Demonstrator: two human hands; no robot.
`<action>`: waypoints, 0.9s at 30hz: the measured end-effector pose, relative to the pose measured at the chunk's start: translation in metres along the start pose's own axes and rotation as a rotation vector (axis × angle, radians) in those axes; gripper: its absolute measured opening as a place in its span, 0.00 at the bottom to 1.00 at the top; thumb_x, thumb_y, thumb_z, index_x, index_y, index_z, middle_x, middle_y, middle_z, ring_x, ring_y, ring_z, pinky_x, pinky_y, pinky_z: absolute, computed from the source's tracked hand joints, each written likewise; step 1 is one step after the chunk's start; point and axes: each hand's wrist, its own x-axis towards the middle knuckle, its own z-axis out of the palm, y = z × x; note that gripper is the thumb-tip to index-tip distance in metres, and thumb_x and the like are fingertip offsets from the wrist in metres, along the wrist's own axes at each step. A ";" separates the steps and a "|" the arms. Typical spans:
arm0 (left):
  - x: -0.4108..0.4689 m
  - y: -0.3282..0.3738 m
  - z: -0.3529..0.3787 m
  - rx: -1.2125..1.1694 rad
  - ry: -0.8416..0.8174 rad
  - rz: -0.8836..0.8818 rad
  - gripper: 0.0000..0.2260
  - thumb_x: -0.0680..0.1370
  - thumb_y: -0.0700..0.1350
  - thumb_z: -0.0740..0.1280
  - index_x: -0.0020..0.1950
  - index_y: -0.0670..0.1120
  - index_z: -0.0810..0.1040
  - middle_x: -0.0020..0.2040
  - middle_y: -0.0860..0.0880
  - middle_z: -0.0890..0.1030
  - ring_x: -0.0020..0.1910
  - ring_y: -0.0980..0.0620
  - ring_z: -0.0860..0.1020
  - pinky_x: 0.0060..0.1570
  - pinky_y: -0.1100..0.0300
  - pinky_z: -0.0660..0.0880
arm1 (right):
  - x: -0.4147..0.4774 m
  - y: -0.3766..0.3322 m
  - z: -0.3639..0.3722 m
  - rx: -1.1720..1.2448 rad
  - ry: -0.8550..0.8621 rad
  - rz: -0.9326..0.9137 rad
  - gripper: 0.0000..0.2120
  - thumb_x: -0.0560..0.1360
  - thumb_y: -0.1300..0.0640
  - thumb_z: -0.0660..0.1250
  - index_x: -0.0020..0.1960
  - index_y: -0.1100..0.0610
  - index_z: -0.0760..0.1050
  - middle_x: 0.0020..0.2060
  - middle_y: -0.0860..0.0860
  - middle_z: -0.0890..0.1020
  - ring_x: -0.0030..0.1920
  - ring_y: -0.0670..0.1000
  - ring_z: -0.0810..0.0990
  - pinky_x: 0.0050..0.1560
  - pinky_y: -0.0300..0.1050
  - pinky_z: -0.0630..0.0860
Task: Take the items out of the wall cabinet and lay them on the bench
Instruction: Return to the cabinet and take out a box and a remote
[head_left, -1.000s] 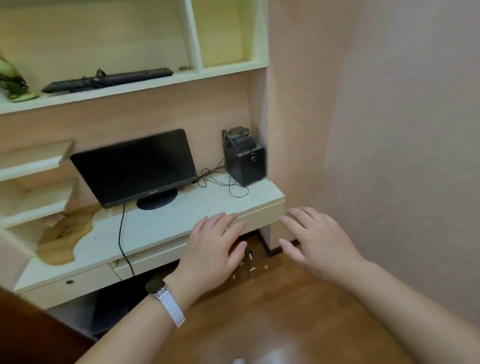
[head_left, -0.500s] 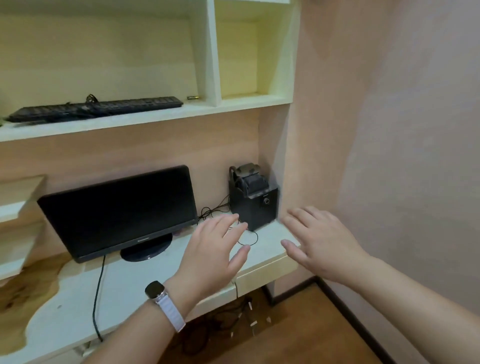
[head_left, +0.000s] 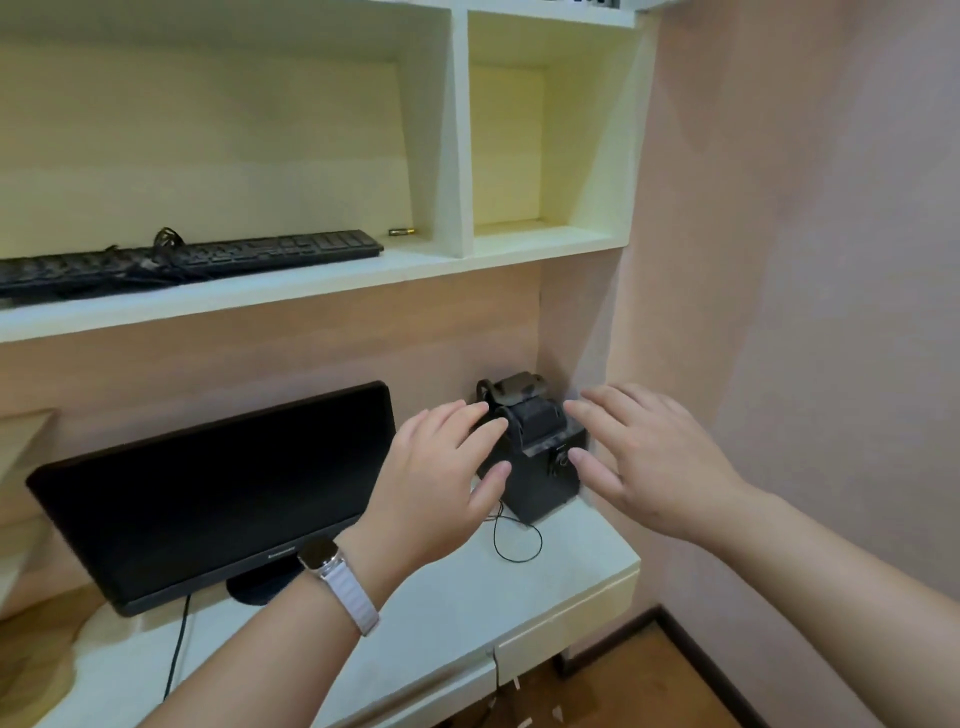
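Note:
A pale wall cabinet (head_left: 457, 156) with two open compartments hangs above a white bench (head_left: 452, 613). In the wide left compartment lies a black keyboard (head_left: 197, 260) with its cable bundled on top, and a small battery (head_left: 401, 232) rests near the divider. The narrow right compartment holds nothing visible. My left hand (head_left: 436, 483), with a watch on the wrist, and my right hand (head_left: 649, 462) hover over the bench with fingers spread, holding nothing. Both are well below the cabinet shelf.
A black monitor (head_left: 208, 493) stands on the bench at the left. A black speaker box (head_left: 535, 457) with a thin cable sits in the back right corner, between my hands. A pink wall (head_left: 805, 260) closes the right side. Wooden floor shows below.
The view has tilted upward, showing more of the cabinet and less floor. Both hands have risen from the bench's front edge to the level of the speaker box, still spread.

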 end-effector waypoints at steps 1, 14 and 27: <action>0.006 -0.003 0.000 0.005 0.010 0.007 0.18 0.78 0.54 0.62 0.64 0.48 0.78 0.64 0.48 0.79 0.66 0.44 0.74 0.64 0.45 0.70 | 0.008 0.004 0.002 0.001 0.011 -0.003 0.24 0.76 0.43 0.56 0.63 0.55 0.76 0.58 0.52 0.80 0.59 0.57 0.77 0.52 0.51 0.74; 0.183 -0.031 -0.034 0.183 0.150 0.074 0.20 0.77 0.56 0.60 0.64 0.49 0.78 0.65 0.48 0.78 0.64 0.45 0.75 0.60 0.49 0.70 | 0.158 0.114 -0.026 0.020 0.201 -0.076 0.26 0.76 0.41 0.53 0.65 0.55 0.75 0.62 0.53 0.79 0.61 0.58 0.76 0.55 0.54 0.75; 0.369 -0.022 -0.077 0.232 0.404 0.050 0.22 0.76 0.56 0.61 0.66 0.48 0.77 0.64 0.47 0.78 0.63 0.47 0.74 0.60 0.46 0.73 | 0.309 0.218 -0.089 0.135 0.360 -0.150 0.25 0.77 0.41 0.56 0.70 0.53 0.69 0.66 0.50 0.72 0.66 0.54 0.69 0.61 0.51 0.71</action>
